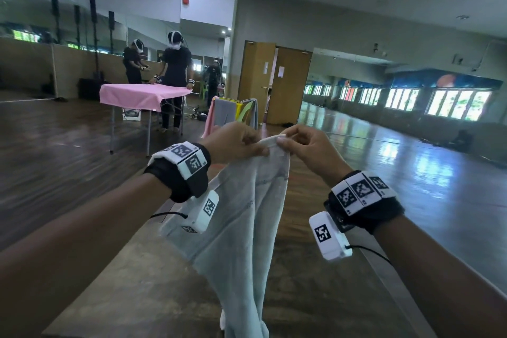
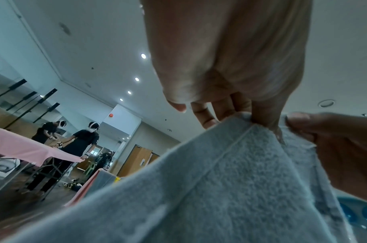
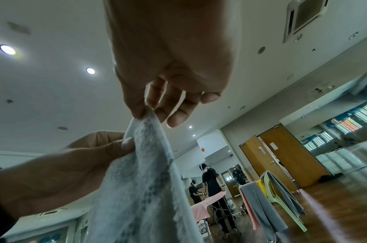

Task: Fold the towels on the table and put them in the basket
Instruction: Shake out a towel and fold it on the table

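Nearest the body, the lower part of a pale grey towel hangs in loose vertical folds below both wrists, over the brown table that runs under the forearms. Higher up, the left hand pinches the towel's top hem between thumb and fingers, and the right hand pinches the same hem just beside it, the two hands nearly touching, so the cloth is gathered and not spread. Judging from this, the corners are being found before the first fold; the risk is that either light pinch slips off the thick hem and lets the towel drop in a heap, or that the hands part along the wrong edge and the fold comes out crooked. Beyond the fingers a plastic chair draped with grey and pink cloths stands on the wooden floor. Farther out to the left stand people at a pink-covered table. No basket can be made out.
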